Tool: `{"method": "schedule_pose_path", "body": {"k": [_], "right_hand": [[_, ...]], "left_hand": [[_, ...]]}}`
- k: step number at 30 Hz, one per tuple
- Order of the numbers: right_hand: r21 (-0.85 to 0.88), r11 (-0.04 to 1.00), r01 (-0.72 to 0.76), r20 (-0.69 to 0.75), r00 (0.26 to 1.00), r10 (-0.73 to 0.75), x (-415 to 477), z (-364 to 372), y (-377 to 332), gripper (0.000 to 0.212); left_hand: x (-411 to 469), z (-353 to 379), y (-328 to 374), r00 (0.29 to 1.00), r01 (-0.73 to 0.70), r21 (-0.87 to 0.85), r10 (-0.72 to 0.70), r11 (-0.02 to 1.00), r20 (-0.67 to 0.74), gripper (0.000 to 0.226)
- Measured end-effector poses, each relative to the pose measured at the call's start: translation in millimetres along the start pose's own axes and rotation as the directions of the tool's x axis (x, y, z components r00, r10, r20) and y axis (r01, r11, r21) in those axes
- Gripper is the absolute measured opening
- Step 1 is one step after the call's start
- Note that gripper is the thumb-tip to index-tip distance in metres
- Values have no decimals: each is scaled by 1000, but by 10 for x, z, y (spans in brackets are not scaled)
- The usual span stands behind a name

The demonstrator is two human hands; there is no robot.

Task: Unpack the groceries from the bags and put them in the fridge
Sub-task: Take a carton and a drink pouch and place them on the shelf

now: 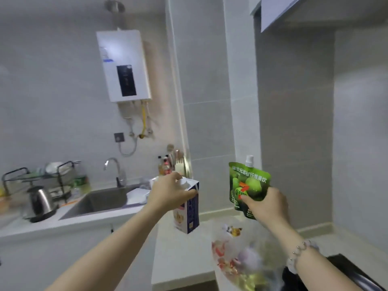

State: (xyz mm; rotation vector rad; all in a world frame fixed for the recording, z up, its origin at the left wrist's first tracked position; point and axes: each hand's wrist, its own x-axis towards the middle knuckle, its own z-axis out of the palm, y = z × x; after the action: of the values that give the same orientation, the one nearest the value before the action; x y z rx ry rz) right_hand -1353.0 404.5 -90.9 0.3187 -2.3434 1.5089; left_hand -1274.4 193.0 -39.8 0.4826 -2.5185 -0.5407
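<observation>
Left hand point(170, 194) fingers clamped over gabled top of a boxy blue-white carton point(188, 208), held above pale smooth worktop point(180, 255). Right hand point(266, 204) fingers pinch soft glossy green spouted pouch point(247, 185), upright, over crinkly clear plastic bag point(241, 259).

Grey tiled walls point(210, 80) carry a white water heater point(123, 66) at eleven o'clock, above a steel sink point(100, 201) at nine o'clock in a pale counter point(180, 259).
</observation>
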Motion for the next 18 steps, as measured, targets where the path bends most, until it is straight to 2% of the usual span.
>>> {"method": "schedule_pose_path", "body": {"k": [4, 7, 10, 13, 15, 18], "right_hand": [[152, 984, 91, 213, 969, -122, -392, 792, -651, 22], [287, 947, 142, 373, 894, -247, -922, 1317, -1331, 22], [452, 870, 197, 478, 770, -423, -1628, 1690, -2065, 16], [608, 762, 221, 531, 600, -598, -2426, 1833, -2817, 17], [693, 698, 182, 539, 511, -669, -2923, 1832, -3249, 17], [773, 628, 84, 560, 375, -739, -3749, 1824, -3832, 16]], "left_hand": [[-524, -930, -692, 970, 200, 45, -191, 979, -153, 38], [-1093, -1712, -1166, 898, 348, 69, -311, 935, -310, 37], [-1781, -2467, -1545, 795, 477, 66, -398, 876, -457, 33], [-2553, -3208, -1697, 680, 571, 75, -421, 817, -600, 32], [-3050, -3641, -1705, 603, 633, 93, -414, 768, -682, 30], [-3908, -4261, -1728, 447, 758, 90, -413, 646, -794, 32]]}}
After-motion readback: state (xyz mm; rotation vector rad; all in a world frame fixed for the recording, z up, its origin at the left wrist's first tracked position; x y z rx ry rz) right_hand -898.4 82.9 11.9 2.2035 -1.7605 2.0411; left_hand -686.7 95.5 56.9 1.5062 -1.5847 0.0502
